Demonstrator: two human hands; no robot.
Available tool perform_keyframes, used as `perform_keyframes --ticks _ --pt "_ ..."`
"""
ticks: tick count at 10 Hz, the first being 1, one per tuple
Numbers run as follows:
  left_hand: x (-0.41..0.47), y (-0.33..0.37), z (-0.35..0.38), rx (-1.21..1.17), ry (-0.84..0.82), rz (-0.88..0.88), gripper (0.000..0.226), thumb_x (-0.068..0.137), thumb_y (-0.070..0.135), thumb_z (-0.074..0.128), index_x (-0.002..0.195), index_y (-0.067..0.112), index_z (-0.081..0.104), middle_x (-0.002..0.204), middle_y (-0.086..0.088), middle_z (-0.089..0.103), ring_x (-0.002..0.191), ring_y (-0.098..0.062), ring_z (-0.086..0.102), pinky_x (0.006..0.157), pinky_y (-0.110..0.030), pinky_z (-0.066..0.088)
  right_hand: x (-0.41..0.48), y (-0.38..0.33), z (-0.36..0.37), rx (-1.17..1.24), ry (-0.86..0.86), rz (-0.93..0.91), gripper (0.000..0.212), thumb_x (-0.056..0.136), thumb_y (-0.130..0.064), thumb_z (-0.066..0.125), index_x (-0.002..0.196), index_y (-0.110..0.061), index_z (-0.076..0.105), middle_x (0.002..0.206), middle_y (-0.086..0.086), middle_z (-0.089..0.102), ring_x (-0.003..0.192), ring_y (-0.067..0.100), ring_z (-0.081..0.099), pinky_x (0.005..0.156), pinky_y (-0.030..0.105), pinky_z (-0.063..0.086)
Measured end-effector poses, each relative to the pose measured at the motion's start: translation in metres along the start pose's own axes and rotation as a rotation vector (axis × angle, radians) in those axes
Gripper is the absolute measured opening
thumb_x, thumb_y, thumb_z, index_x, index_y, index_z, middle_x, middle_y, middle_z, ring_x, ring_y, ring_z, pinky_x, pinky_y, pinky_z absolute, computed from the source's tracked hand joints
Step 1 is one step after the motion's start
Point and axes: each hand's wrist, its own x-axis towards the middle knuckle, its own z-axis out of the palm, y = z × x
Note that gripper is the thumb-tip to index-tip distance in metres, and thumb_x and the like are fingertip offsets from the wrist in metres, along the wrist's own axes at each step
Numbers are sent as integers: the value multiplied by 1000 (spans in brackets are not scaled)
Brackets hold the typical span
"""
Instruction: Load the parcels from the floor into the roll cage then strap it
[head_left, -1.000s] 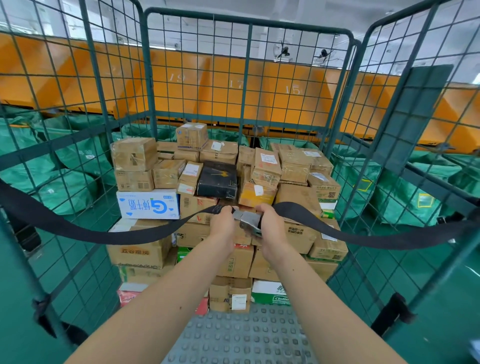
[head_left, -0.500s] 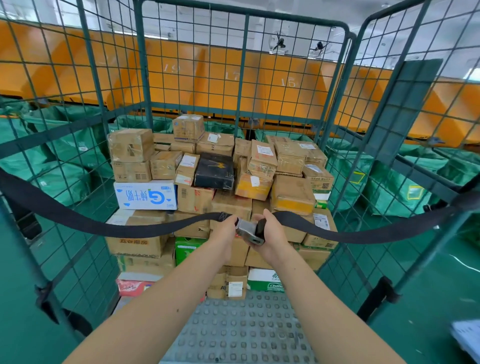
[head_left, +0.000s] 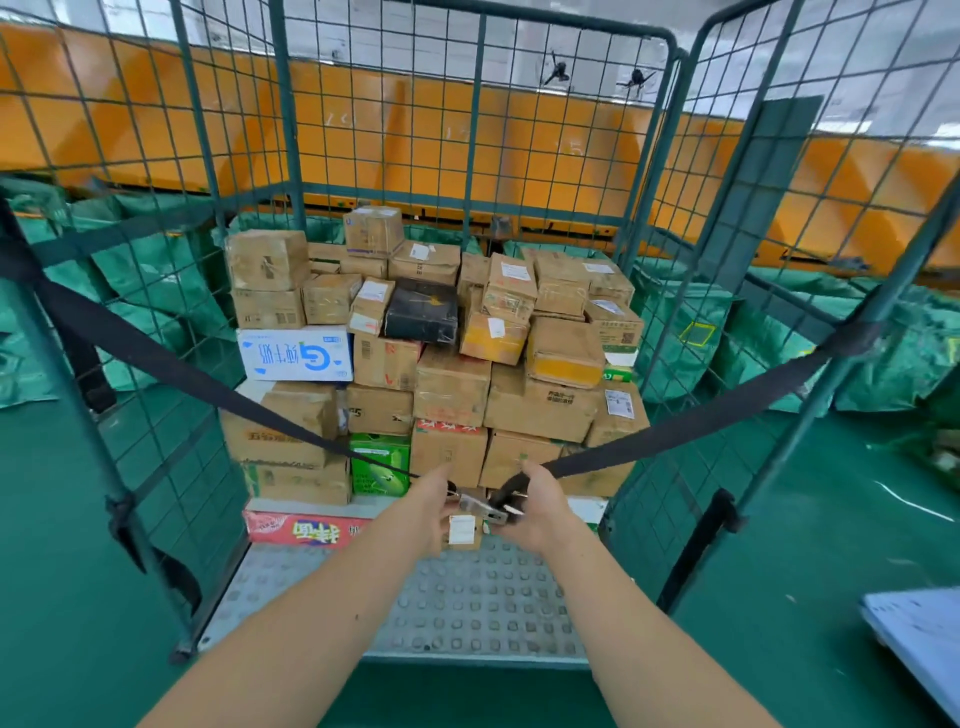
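Observation:
A green wire roll cage (head_left: 475, 156) stands open toward me, with several cardboard parcels (head_left: 452, 384) stacked against its back wall. A black strap (head_left: 171, 364) runs from the left side panel and another length of black strap (head_left: 696, 415) from the right side panel; both meet at a metal buckle (head_left: 480, 505) in front of the stack. My left hand (head_left: 428, 512) grips the left strap end at the buckle. My right hand (head_left: 537, 506) grips the right strap end and the buckle. Both strap lengths look taut and slope down to my hands.
The cage's studded metal floor (head_left: 467, 597) lies bare in front of the stack. Green sacks (head_left: 883, 353) lie outside the cage on both sides, and orange chutes (head_left: 363, 135) run behind. A pale flat object (head_left: 919, 634) lies on the green floor at lower right.
My hands and the buckle have dropped lower in front of the stack, and the strap lengths now slope more steeply and look tighter. My view has moved back and down.

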Motion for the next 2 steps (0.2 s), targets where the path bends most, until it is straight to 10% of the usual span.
perform_keyframes --ticks 2 --pt "-87 -32 -1 -31 -2 2 46 107 35 30 78 5 49 47 -6 60 58 -24 47 39 -28 39 -47 28 -38 3 -72 -65 57 106 -33 42 155 -9 24 154 15 35 144 35 33 116 51 33"
